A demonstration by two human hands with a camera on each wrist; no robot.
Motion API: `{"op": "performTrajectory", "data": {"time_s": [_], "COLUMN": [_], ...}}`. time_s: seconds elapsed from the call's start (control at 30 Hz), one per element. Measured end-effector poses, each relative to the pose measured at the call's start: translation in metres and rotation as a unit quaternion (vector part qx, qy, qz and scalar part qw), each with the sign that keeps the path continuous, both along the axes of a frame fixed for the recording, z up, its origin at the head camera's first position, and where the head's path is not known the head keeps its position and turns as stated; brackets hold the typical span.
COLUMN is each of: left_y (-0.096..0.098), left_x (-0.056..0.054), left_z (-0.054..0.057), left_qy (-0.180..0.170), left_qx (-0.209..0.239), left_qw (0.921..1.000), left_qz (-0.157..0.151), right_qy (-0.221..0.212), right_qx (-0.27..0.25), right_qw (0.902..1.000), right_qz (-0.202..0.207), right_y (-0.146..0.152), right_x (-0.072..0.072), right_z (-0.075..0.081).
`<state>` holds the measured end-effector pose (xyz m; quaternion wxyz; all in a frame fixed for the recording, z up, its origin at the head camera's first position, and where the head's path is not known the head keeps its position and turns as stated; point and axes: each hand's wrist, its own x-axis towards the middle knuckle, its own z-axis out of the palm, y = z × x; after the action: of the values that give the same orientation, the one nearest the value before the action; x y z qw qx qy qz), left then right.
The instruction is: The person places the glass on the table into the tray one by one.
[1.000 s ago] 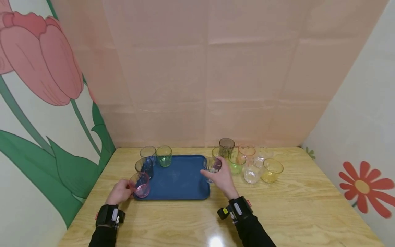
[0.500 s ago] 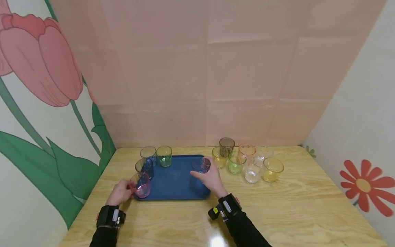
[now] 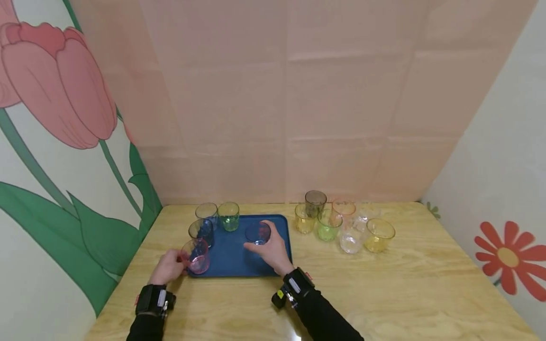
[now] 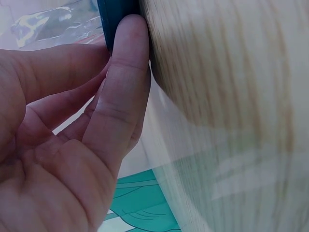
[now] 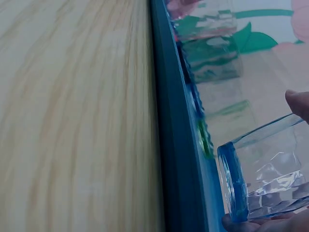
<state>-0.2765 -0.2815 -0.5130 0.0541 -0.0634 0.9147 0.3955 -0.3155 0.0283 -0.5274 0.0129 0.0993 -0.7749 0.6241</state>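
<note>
Wooden table [image 3: 384,293] below. Pinched in right hand [image 3: 275,250]: one glass [image 3: 258,233], over blue tray [image 3: 232,262]. Pinched in left hand [image 3: 168,268]: tray's near-left corner. Tray left: four glasses [image 3: 204,233]. Tray right: at least seven more glasses [image 3: 328,231]. Versus one second earlier: held glass farther left.

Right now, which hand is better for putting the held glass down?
Probably the right hand: it holds the glass over the tray, while the left hand pinches the tray's edge.
</note>
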Motion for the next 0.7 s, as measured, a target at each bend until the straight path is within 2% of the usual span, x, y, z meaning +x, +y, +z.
{"op": "performTrajectory", "data": {"time_s": [0.23, 0.5, 0.7], "left_y": [0.002, 0.001, -0.001], "left_x": [-0.001, 0.0, 0.0], "left_z": [0.001, 0.003, 0.004], "left_qy": [-0.002, 0.002, -0.008], "left_qx": [-0.001, -0.005, -0.01], "left_qw": [1.0, 1.0, 0.9999], "left_qz": [0.002, -0.006, -0.004], "right_qy": [-0.014, -0.035, -0.035], "right_qx": [0.007, -0.009, 0.023], "right_qw": [0.9998, 0.9986, 0.9984], "right_qz": [0.015, 0.039, 0.037], "right_y": [-0.022, -0.046, -0.062], "right_x": [-0.004, -0.011, -0.014], "right_z": [-0.002, 0.003, 0.006]}}
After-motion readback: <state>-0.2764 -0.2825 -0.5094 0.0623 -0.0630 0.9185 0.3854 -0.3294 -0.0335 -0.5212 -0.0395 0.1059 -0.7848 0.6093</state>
